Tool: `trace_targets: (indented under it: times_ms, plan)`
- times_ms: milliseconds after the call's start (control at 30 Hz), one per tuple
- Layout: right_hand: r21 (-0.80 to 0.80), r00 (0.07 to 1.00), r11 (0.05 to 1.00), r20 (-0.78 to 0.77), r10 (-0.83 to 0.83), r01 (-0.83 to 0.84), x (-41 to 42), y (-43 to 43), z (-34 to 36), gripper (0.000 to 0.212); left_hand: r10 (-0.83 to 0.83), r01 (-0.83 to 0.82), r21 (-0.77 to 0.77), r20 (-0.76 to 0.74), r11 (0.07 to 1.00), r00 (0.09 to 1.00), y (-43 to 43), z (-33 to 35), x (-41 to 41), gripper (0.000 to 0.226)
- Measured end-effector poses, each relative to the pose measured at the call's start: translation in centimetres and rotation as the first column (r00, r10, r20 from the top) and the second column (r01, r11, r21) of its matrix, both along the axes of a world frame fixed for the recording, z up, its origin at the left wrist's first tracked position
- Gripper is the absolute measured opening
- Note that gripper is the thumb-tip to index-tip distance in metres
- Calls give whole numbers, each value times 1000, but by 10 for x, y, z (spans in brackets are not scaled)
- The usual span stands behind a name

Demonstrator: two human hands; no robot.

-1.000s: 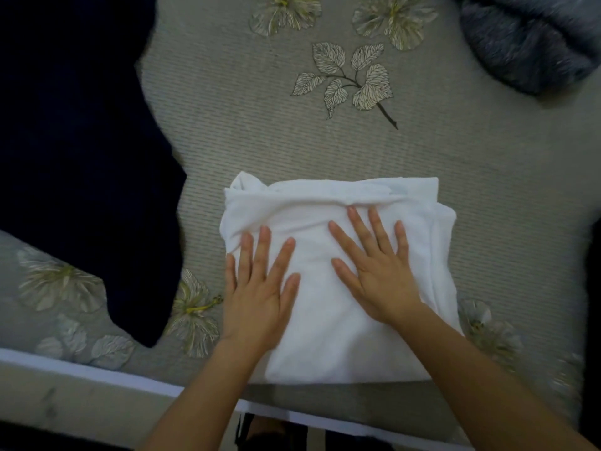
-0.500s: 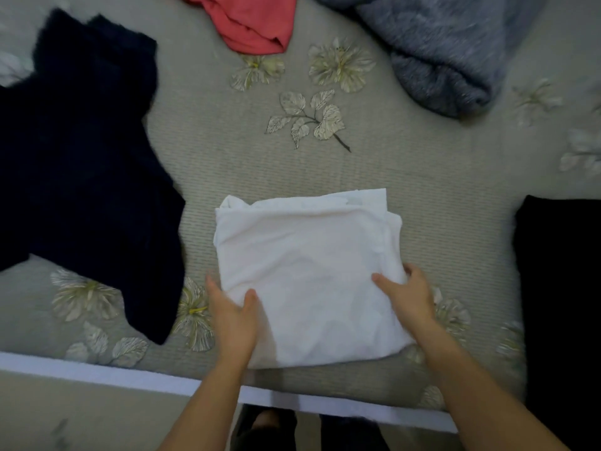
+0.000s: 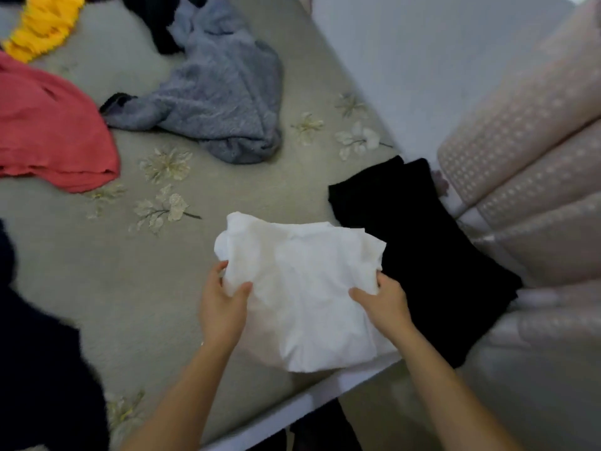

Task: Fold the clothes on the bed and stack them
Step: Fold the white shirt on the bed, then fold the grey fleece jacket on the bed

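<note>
Both forearms reach in from the near edge, and the left hand and right hand each clamp a side of the folded white garment, thumbs on top and fingers curled beneath. The garment sits at the near right of the bed, its near edge overhanging the white bed border and its right side overlapping the folded black garment. Bare floral bedspread lies open to its left and beyond it, bounded by the grey fuzzy sweater, coral garment and dark navy garment.

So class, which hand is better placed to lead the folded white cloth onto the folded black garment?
Probably the right hand: it grips the folded white cloth at the edge beside the folded black garment; the left hand is farther.
</note>
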State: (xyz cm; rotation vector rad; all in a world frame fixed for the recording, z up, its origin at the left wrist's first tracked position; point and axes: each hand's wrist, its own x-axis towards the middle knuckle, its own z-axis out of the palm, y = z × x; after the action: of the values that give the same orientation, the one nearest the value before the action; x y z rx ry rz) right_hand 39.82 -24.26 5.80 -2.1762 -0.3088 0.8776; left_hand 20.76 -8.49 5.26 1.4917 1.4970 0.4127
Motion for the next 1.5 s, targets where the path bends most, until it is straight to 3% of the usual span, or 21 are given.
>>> trace_targets:
  times_ms: [133, 300, 467, 567, 633, 700, 733, 800, 900, 967, 1067, 1167, 1267, 1500]
  plan:
    - [50, 962, 962, 32, -271, 269, 41, -63, 22, 28, -253, 251, 39, 72, 967, 965, -11, 16, 93, 52]
    - [118, 867, 862, 22, -498, 493, 79, -105, 22, 23, -521, 506, 174, 49, 845, 852, -16, 21, 205, 48]
    - [182, 770, 751, -72, -634, 635, 107, -120, 0, 24, -602, 577, 386, -68, 720, 796, -23, 19, 303, 35]
    - [91, 734, 729, -64, -676, 679, 116, -118, -23, 30, -622, 653, 387, -220, 651, 751, -30, -3, 329, 43]
    - [-105, 728, 723, 15, -685, 683, 122, -117, -42, 58, -669, 757, 279, -356, 590, 652, -37, -29, 324, 54]
    - [-331, 796, 726, 188, -575, 602, 124, -114, -52, 95, -728, 851, 90, -477, 517, 492, -46, -57, 307, 62]
    - [-390, 843, 748, 271, -464, 537, 124, -112, -53, 102, -756, 878, 6, -506, 479, 416, -52, -69, 298, 64]
    - [-445, 922, 831, 339, -187, 332, 125, -108, -59, 97, -796, 909, -80, -519, 409, 313, -59, -87, 285, 66]
    - [-512, 982, 859, 152, 114, -20, 127, -102, -75, 77, -805, 934, -80, -535, 349, 255, -60, -95, 279, 69]
    - [-525, 983, 846, 83, 162, -95, 129, -95, -77, 71, -815, 940, -80, -527, 331, 241, -55, -94, 278, 70]
    - [-519, 969, 855, 204, 137, -12, 134, -72, -68, 61, -839, 943, -43, -470, 331, 273, -41, -91, 271, 68]
    - [-409, 940, 911, 287, 184, -54, 138, -29, -57, 56, -797, 879, 15, -414, 477, 440, -15, -89, 252, 66]
    - [-353, 869, 907, 346, 355, -230, 136, 30, -54, 52, -690, 755, -2, -406, 656, 599, 26, -91, 219, 63]
    - [-365, 603, 704, 363, 710, -609, 108, 176, -101, 50, -527, 596, -47, -528, 802, 667, 151, -143, 104, 60]
